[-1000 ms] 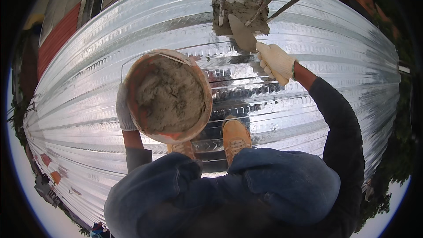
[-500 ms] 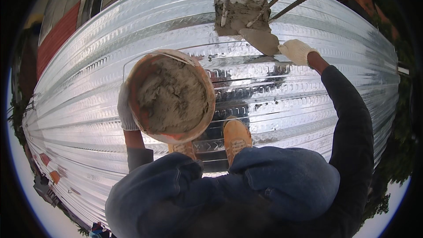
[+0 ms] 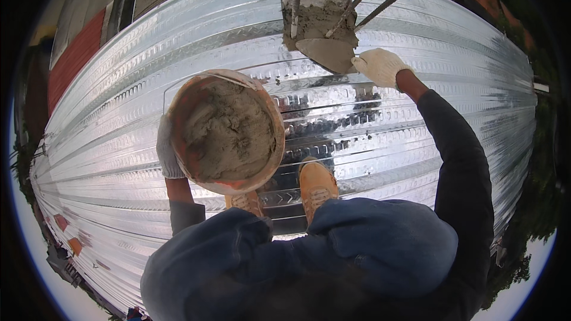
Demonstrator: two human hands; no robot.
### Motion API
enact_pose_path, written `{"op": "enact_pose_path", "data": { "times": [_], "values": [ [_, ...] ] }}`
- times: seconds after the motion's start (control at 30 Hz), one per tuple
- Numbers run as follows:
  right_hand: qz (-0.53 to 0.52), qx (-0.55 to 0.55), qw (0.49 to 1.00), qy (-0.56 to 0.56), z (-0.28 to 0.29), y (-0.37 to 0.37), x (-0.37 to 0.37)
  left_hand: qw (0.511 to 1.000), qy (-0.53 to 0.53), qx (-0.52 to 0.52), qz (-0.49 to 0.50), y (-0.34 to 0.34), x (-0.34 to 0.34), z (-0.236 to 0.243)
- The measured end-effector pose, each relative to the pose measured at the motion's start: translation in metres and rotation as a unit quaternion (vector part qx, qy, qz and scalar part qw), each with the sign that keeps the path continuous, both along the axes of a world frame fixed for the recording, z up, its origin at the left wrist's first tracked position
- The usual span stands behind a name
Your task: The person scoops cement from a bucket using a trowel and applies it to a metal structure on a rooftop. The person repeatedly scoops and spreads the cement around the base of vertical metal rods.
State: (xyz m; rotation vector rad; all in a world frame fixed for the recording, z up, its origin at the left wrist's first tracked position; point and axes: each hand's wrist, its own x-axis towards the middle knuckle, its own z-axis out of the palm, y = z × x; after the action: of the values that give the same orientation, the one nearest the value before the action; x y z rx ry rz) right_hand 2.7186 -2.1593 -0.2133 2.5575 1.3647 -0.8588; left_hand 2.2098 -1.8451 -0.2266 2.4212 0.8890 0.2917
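My left hand (image 3: 169,150), in a pale knit glove, is wrapped against the left side of an orange bucket (image 3: 276,120). Grey wet mortar (image 3: 229,131) fills much of the bucket, and its wire handle (image 3: 189,77) leans over the far rim. In a white knit glove, my right hand (image 3: 380,66) is closed round the handle of a trowel, the handle itself hidden by the fingers. The mortar-coated trowel blade (image 3: 329,53) lies at the near edge of the rough mortar patch (image 3: 321,21) around the steel bars.
Several ribbed steel bars (image 3: 380,0) rise from the mortar patch. Shiny corrugated metal sheeting (image 3: 119,125) spreads all around, with my tan shoes (image 3: 316,184) on it. Orange pieces (image 3: 75,245) lie far left. A red panel (image 3: 77,59) borders the sheeting at the upper left.
My right hand and the trowel have moved left along the near edge of the mortar patch. The left hand stays on the bucket, and the whole view has shifted slightly.
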Motion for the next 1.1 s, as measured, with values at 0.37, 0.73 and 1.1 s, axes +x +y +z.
{"op": "enact_pose_path", "data": {
  "times": [0.37,0.73,1.1],
  "values": [
    [-0.028,-0.063,0.997,-0.016,-0.02,-0.085,0.105,0.972,-0.118,-0.177,0.097,0.002,0.0,-0.014],
    [-0.161,0.069,0.983,0.047,0.006,-0.111,0.037,0.974,-0.112,-0.172,0.098,-0.007,0.016,0.01],
    [-0.399,0.003,0.846,0.353,0.045,-0.051,-0.014,0.991,-0.081,-0.109,0.016,-0.011,0.026,0.021]
  ]
}}
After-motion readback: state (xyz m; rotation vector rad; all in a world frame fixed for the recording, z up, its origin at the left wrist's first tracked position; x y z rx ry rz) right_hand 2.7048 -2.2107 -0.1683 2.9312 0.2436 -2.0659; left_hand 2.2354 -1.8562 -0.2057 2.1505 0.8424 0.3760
